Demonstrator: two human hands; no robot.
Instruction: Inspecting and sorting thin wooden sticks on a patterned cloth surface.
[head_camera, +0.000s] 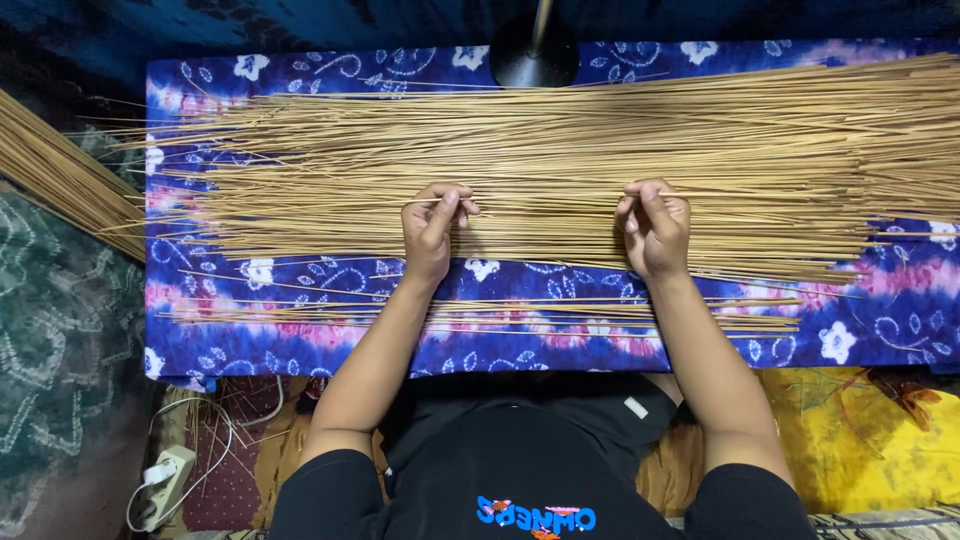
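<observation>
A wide layer of thin tan sticks (560, 150) lies lengthwise across a blue and pink flower-patterned cloth (520, 345) on a low table. My left hand (432, 228) rests at the near edge of the pile, its fingers pinched on a single stick (540, 193). My right hand (654, 228) pinches the same stick further right. A small separate row of sticks (520, 310) lies on the cloth nearer to me, between my forearms.
A black round lamp base (534, 52) stands at the table's far edge. Another bundle of sticks (60, 175) leans at the left. A white power strip (165, 478) with a cable lies on the floor at lower left. Yellow fabric (860, 450) is at lower right.
</observation>
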